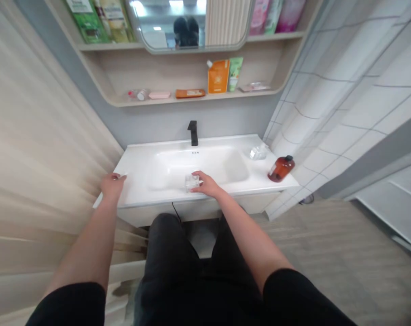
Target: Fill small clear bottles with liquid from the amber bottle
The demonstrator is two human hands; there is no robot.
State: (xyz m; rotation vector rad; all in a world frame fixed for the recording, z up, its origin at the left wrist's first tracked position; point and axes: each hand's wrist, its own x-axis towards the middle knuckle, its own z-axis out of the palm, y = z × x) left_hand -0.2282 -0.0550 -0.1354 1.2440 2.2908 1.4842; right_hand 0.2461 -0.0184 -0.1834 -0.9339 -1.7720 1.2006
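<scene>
My right hand (206,183) is closed round a small clear glass cup (191,182) that stands on the front rim of the white sink (147,192). My left hand (112,184) rests on the sink top's left front corner, fingers curled over the edge, holding nothing that I can see. A black tap (193,132) rises behind the basin. My dark-trousered legs stand in front of the cabinet.
An amber pump bottle (281,168) and a clear glass item (259,152) sit on the sink's right side. A wall shelf (192,97) holds packets and small bottles under a mirror (188,25). Ribbed panelling is at left, a tiled wall at right.
</scene>
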